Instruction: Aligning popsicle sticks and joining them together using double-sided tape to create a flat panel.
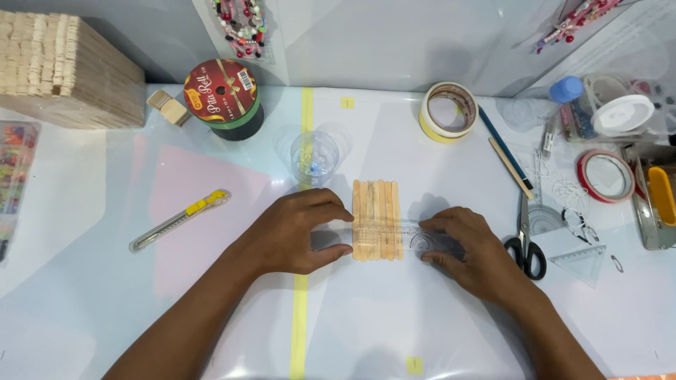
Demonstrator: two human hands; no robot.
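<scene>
Two hands rest on the pale bench [422, 331], one at each side of a small raft of wooden craft sticks [377, 219] laid side by side near the middle, just right of a yellow tape line [301, 309] that runs away from the person. A clear plastic ruler [415, 238] lies across the sticks. The left hand [292, 232] is curled, with fingertips and thumb pressing against the left edge of the sticks and the ruler's left end. The right hand [468, 250] lies flat-fingered on the ruler's right part, pressing it down just beside the sticks; neither hand lifts anything.

Behind the sticks stands a clear plastic cup [314, 156] with small blue bits in its bottom. To the left lies a yellow utility knife [179, 219], well apart from the hands. At the far left corner sits a large stack of wooden sticks [63, 67], with a red-topped ribbon spool [222, 97] near it. On the right are a roll of tape [448, 111], a blue pencil [503, 146], black-handled scissors [525, 243], a clear protractor [546, 219] and a clear set square [581, 262].
</scene>
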